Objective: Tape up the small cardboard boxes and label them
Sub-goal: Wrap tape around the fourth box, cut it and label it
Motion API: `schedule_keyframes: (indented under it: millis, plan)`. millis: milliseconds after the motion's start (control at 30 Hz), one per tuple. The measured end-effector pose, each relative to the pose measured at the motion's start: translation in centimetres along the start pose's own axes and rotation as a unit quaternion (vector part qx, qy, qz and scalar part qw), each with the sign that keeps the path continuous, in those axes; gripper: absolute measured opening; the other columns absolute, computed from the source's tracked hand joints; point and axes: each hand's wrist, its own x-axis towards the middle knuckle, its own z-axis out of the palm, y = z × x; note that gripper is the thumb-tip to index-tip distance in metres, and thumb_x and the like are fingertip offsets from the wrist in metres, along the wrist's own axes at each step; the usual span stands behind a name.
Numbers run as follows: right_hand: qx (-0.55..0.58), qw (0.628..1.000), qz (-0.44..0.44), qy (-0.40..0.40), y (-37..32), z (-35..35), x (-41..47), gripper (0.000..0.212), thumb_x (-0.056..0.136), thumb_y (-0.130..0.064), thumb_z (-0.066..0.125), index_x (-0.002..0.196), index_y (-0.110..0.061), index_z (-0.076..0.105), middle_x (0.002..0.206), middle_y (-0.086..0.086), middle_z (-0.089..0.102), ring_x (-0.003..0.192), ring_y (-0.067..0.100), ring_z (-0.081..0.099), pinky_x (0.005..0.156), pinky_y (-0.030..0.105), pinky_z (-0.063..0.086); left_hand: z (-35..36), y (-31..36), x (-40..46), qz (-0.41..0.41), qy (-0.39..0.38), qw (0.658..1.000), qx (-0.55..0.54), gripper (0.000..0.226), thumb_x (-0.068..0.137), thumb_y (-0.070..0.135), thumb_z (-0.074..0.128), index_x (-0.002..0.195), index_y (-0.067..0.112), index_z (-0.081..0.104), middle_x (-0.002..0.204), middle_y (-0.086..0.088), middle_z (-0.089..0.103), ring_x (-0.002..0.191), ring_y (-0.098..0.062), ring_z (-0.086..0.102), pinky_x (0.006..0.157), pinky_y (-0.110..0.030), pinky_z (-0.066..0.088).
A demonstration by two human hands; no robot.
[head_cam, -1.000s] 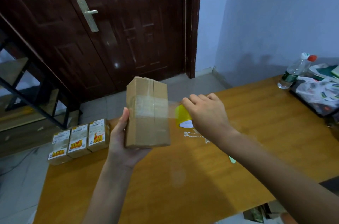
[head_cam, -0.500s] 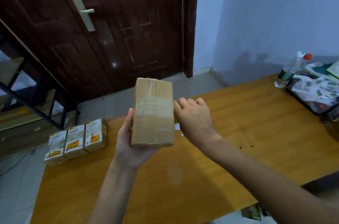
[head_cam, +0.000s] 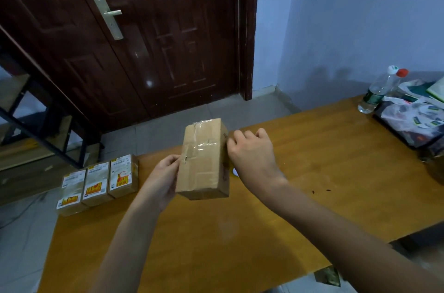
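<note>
Two hands are working one small cardboard box [head_cam: 203, 163] in the air above the desk [head_cam: 312, 172], right of the three labelled boxes [head_cam: 98, 182]. The left hand [head_cam: 161, 181] is gripping its left edge, fingers curled behind. The right hand [head_cam: 252, 155] is pressing curled fingers against its right side. It's looking light and stiff, slick where taped, so holding the bare edges seems best. Its long axis is standing nearly upright, top tilting away.

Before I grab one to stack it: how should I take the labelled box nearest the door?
Grip the nearest-door labelled box across its short ends, coming from above. Its left long side touches the neighbouring box, so only the ends and right side are free.
</note>
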Motion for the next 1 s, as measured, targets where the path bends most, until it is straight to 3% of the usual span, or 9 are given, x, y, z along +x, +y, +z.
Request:
schedule_keyframes:
  millis: [133,233,333,433,500,600,667,800,1000]
  plan:
    - [0.014,1.000,-0.003,-0.009,0.1,0.6,0.0,0.011,0.083,-0.003,0.058,0.089,-0.012,0.058,0.087,0.005,0.056,0.079,0.024,0.056,0.073,0.034,0.032,-0.7,1.2,0.6,0.024,0.025,0.992,0.124,0.029,0.099,0.033,0.049,0.105,0.012,0.068,0.100,-0.006,0.072,0.098,-0.023,0.065,0.076,-0.032,0.050]
    - [0.002,1.000,0.005,-0.022,0.2,1.0,0.1,0.010,0.084,-0.003,0.056,0.087,-0.011,0.059,0.085,0.005,0.056,0.078,0.024,0.056,0.074,0.035,0.032,-0.7,2.1,0.4,-0.016,-0.023,0.995,0.091,0.050,0.096,0.051,0.042,0.119,0.011,0.062,0.113,-0.009,0.069,0.108,-0.024,0.062,0.088,-0.035,0.048]
    - [-0.023,0.999,0.006,-0.035,0.2,1.2,0.3,0.011,0.087,-0.003,0.052,0.089,-0.010,0.060,0.084,0.005,0.052,0.077,0.024,0.054,0.077,0.037,0.031,0.2,2.1,-0.1,-0.022,-0.059,0.992,0.108,0.096,0.061,0.079,0.064,0.133,0.019,0.047,0.127,-0.006,0.060,0.110,-0.024,0.061,0.086,-0.032,0.050]
    - [-0.053,0.997,0.003,-0.056,-0.1,1.3,0.6,0.017,0.091,-0.009,0.047,0.097,-0.008,0.063,0.091,0.005,0.058,0.082,0.024,0.056,0.084,0.039,0.034,2.4,1.1,-0.4,-0.019,-0.074,0.971,0.226,0.141,0.034,0.078,0.081,0.150,0.029,0.017,0.141,-0.001,0.040,0.123,-0.022,0.048,0.089,-0.031,0.050]
    - [-0.050,0.995,-0.011,-0.084,-0.2,1.3,0.8,0.024,0.086,-0.027,0.063,0.100,-0.008,0.063,0.094,0.006,0.059,0.085,0.023,0.057,0.085,0.039,0.032,4.0,-0.2,0.1,0.008,-0.043,0.960,0.275,0.143,0.039,0.070,0.081,0.153,0.025,0.008,0.149,-0.003,0.030,0.132,-0.024,0.039,0.103,-0.042,0.045]
    - [-0.034,0.993,-0.018,-0.112,0.2,1.6,1.3,0.050,0.072,-0.046,0.076,0.104,-0.011,0.061,0.099,0.004,0.060,0.091,0.023,0.059,0.086,0.037,0.031,5.5,-2.0,0.9,-0.012,-0.011,0.970,0.245,0.135,0.047,0.062,0.082,0.152,0.019,0.009,0.149,-0.008,0.031,0.132,-0.028,0.040,0.107,-0.047,0.042]
    - [0.011,0.997,-0.025,-0.073,0.7,2.1,1.3,0.037,0.077,-0.033,0.073,0.106,-0.014,0.059,0.103,0.002,0.061,0.096,0.023,0.059,0.082,0.034,0.031,5.6,-2.9,1.4,-0.017,-0.005,0.979,0.205,0.131,0.051,0.054,0.091,0.151,0.021,0.013,0.148,-0.008,0.035,0.131,-0.028,0.042,0.107,-0.047,0.042]
    - [0.106,0.994,-0.003,-0.023,3.7,3.2,0.9,0.031,0.068,-0.018,0.068,0.096,-0.017,0.054,0.093,0.001,0.057,0.088,0.025,0.055,0.064,0.029,0.024,4.7,-3.5,1.8,0.012,0.067,0.982,0.177,0.123,0.049,0.056,0.078,0.151,0.025,0.017,0.147,-0.007,0.035,0.133,-0.029,0.038,0.107,-0.050,0.040]
    - [0.371,0.927,0.039,0.021,4.8,5.6,0.9,0.036,0.067,0.002,0.061,0.099,-0.013,0.056,0.091,0.003,0.063,0.080,0.022,0.058,0.060,0.041,0.046,4.0,-4.0,1.8,0.009,0.051,0.996,0.076,0.115,0.054,0.050,0.080,0.150,0.034,0.017,0.146,-0.006,0.039,0.125,-0.029,0.048,0.101,-0.050,0.047]
